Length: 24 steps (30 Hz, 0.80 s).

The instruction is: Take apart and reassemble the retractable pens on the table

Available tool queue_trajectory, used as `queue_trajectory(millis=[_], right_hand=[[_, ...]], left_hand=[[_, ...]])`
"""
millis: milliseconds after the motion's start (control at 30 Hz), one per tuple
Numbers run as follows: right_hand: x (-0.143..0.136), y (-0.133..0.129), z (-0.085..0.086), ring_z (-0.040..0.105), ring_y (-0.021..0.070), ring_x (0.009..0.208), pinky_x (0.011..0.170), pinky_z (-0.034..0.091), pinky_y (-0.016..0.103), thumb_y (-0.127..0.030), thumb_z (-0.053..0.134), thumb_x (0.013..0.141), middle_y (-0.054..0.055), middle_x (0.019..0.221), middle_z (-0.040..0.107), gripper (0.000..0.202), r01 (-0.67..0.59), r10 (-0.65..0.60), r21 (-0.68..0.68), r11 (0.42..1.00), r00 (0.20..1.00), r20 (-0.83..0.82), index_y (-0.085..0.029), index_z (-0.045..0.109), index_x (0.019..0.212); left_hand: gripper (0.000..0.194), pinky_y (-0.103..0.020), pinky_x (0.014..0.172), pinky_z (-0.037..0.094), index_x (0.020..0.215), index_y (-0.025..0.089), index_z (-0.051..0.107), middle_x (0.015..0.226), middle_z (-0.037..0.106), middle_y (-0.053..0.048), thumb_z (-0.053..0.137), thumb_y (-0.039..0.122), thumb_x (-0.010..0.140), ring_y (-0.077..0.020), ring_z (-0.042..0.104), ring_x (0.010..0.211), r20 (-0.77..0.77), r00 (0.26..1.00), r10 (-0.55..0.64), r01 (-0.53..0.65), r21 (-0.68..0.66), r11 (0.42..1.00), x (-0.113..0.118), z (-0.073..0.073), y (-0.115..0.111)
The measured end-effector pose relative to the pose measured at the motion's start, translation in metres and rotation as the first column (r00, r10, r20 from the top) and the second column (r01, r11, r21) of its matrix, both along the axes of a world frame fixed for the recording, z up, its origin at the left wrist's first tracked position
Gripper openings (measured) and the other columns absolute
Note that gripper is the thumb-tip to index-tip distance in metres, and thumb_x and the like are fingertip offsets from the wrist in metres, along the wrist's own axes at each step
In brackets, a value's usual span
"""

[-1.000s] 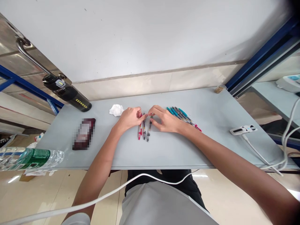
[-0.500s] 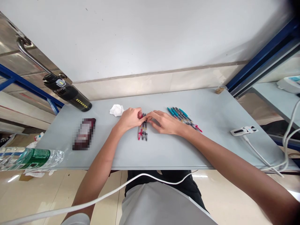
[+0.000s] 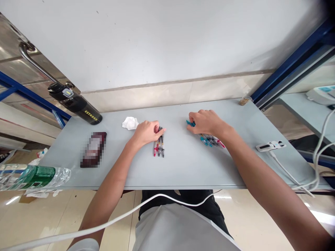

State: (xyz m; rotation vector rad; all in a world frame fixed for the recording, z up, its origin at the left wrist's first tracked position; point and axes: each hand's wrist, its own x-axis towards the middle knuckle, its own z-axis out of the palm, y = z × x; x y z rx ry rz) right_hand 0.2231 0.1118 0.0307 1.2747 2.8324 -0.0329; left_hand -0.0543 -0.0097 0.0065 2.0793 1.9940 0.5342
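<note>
A small row of pens, red and black, lies side by side on the grey table. My left hand is curled at the upper ends of this row, its thumb laid across them. Farther right, several more pens with teal, grey and red parts lie in a slanted group. My right hand is over that group, thumb and fingers closed about the upper end of a teal pen. The palm and fingers hide much of the group.
Crumpled white tissue lies left of my left hand. A blurred dark red object, a black bottle and a clear water bottle stand or lie at the left. At the right are a small cup and a white device with a cable.
My right hand has left the left row of pens and moved right onto the other group. My left hand has stayed at the row.
</note>
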Motion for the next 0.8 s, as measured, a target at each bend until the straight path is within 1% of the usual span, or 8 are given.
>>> queue_trajectory(millis=[133,300,367,433,500,600,700,800], right_hand=[[-0.002,-0.004,0.002,0.065,0.0277,0.074,0.069,0.030,0.036,-0.041,0.063,0.092,0.014,0.083,0.073,0.024,0.003,-0.002,-0.014,1.000,1.000,0.025,-0.020,0.072,0.093],[-0.009,-0.011,0.003,0.065,0.0274,0.074,0.068,0.030,0.036,-0.040,0.061,0.093,0.016,0.084,0.074,0.025,0.011,-0.010,-0.019,1.000,0.999,0.047,-0.019,0.071,0.084],[-0.014,-0.014,0.001,0.063,0.0259,0.071,0.067,0.029,0.035,-0.041,0.060,0.093,0.014,0.082,0.074,0.025,0.001,0.000,0.015,1.000,1.000,-0.020,-0.019,0.072,0.088],[-0.018,-0.018,-0.002,0.059,0.0221,0.065,0.065,0.027,0.034,-0.042,0.059,0.092,0.009,0.077,0.072,0.026,-0.008,0.021,0.080,0.997,0.985,-0.169,-0.020,0.072,0.095],[-0.020,-0.022,-0.003,0.052,0.0175,0.058,0.063,0.027,0.032,-0.041,0.057,0.092,0.003,0.070,0.068,0.025,-0.016,0.078,0.169,0.985,0.927,-0.366,-0.021,0.070,0.097],[-0.020,-0.028,-0.004,0.046,0.0127,0.052,0.059,0.030,0.029,-0.038,0.057,0.090,-0.004,0.060,0.059,0.018,-0.027,0.203,0.298,0.954,0.789,-0.580,-0.022,0.064,0.090],[-0.020,-0.030,-0.006,0.043,0.0109,0.050,0.056,0.031,0.028,-0.035,0.059,0.089,-0.007,0.055,0.051,0.013,-0.038,0.306,0.391,0.920,0.694,-0.652,-0.024,0.057,0.084],[-0.021,-0.030,-0.009,0.042,0.0105,0.051,0.055,0.031,0.027,-0.031,0.060,0.091,-0.008,0.057,0.053,0.010,-0.092,0.389,0.444,0.891,0.659,-0.644,-0.024,0.054,0.087]], left_hand=[[0.056,-0.035,0.059,0.027,0.068,0.024,0.049,0.059,0.057,0.000,0.062,0.068,0.101,-0.0177,0.046,0.053,0.017,0.999,0.036,-0.037,0.073,0.997,-0.001,-0.003,0.002],[0.059,-0.034,0.061,0.024,0.067,0.024,0.045,0.054,0.046,0.002,0.057,0.066,0.105,-0.0158,0.035,0.051,0.018,0.996,0.092,-0.094,0.211,0.973,-0.002,-0.009,0.007],[0.059,-0.034,0.061,0.023,0.067,0.023,0.044,0.054,0.044,0.003,0.058,0.065,0.106,-0.0149,0.031,0.051,0.033,0.994,0.099,-0.105,0.264,0.959,-0.002,-0.009,0.007],[0.058,-0.033,0.061,0.023,0.067,0.023,0.044,0.054,0.043,0.003,0.059,0.064,0.106,-0.0140,0.028,0.052,0.049,0.993,0.104,-0.114,0.306,0.945,-0.001,-0.008,0.007],[0.058,-0.033,0.060,0.024,0.067,0.023,0.044,0.054,0.042,0.004,0.059,0.062,0.107,-0.0134,0.027,0.052,0.060,0.993,0.103,-0.118,0.341,0.933,0.000,-0.007,0.007],[0.057,-0.033,0.060,0.024,0.067,0.023,0.045,0.054,0.041,0.004,0.061,0.060,0.107,-0.0130,0.027,0.052,0.069,0.993,0.095,-0.114,0.379,0.918,0.001,-0.007,0.006],[0.056,-0.033,0.058,0.024,0.068,0.023,0.046,0.053,0.040,0.005,0.062,0.059,0.107,-0.0127,0.029,0.051,0.075,0.994,0.083,-0.106,0.406,0.908,0.003,-0.007,0.006],[0.046,-0.031,0.059,0.030,0.078,0.023,0.057,0.058,0.049,0.005,0.062,0.058,0.108,-0.0123,0.038,0.053,0.124,0.992,0.035,-0.085,0.430,0.899,0.006,-0.005,0.004]])
